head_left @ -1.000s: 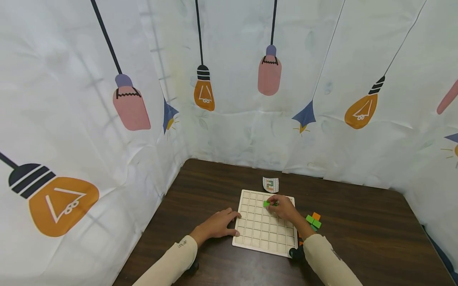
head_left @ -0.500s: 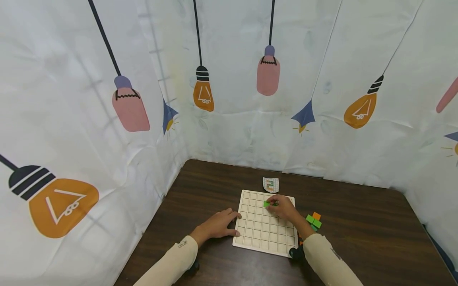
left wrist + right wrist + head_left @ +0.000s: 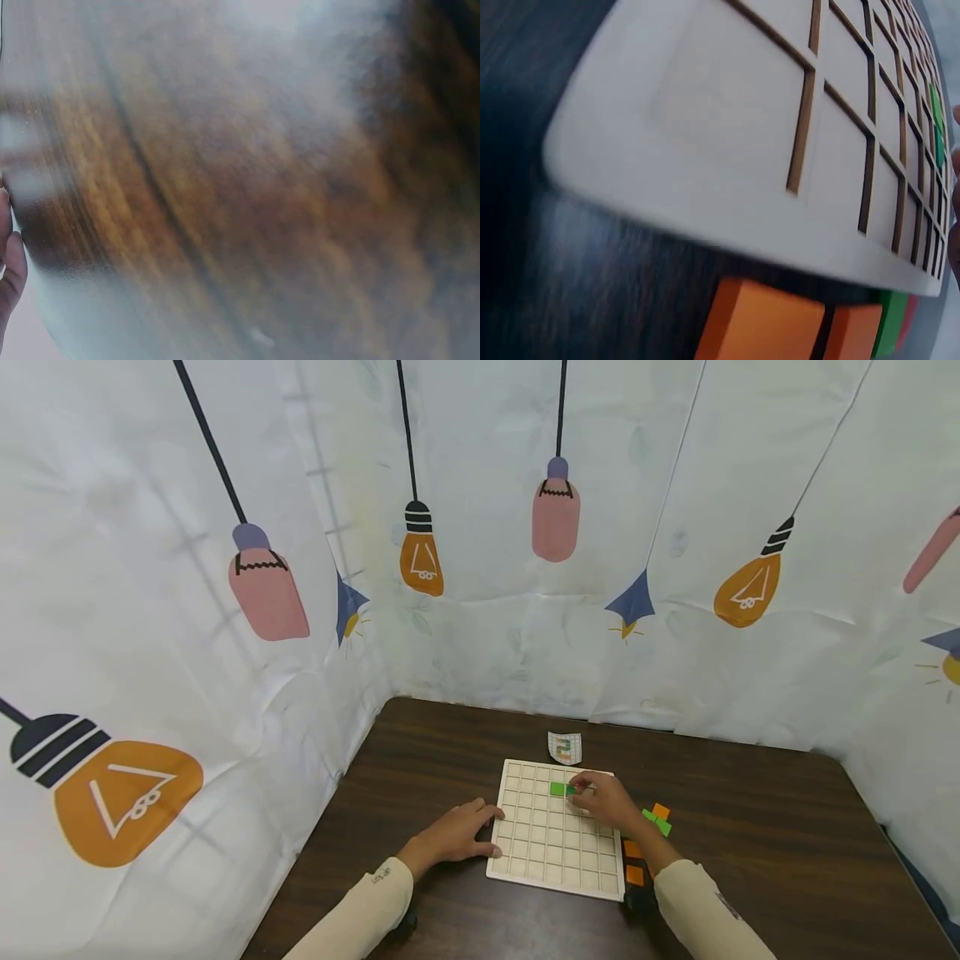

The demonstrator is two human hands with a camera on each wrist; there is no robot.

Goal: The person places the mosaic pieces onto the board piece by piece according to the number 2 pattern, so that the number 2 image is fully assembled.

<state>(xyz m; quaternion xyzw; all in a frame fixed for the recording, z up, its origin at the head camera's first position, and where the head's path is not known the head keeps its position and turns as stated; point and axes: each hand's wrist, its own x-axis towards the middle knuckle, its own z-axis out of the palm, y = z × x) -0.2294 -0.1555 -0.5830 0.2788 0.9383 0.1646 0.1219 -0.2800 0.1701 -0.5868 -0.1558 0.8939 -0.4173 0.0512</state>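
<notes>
Nearest my head camera, two cream sleeves (image 3: pixel 367 906) reach over a dark wood-grain surface (image 3: pixel 757 835). Along the right edge of a square board (image 3: pixel 555 853) I see orange blocks (image 3: pixel 769 324), thick and sharp-edged in the right wrist view. The board is pale and flat, with a plain rim and a rounded corner; brown lines divide it into a grid of squares. The left hand (image 3: pixel 459 832), fingers extended and grasping nothing, touches its left edge. To its right lies a cluster of orange and bright green pieces (image 3: pixel 662 826). On the board's far part, the right hand (image 3: pixel 606 798) pinches a dark green tile (image 3: pixel 570 790); a bright green tile (image 3: pixel 557 788) sits just left of it. Beyond lies a small paper (image 3: pixel 565 748) with a coloured grid, then a white wall covering (image 3: pixel 480 643) patterned with lamps.
</notes>
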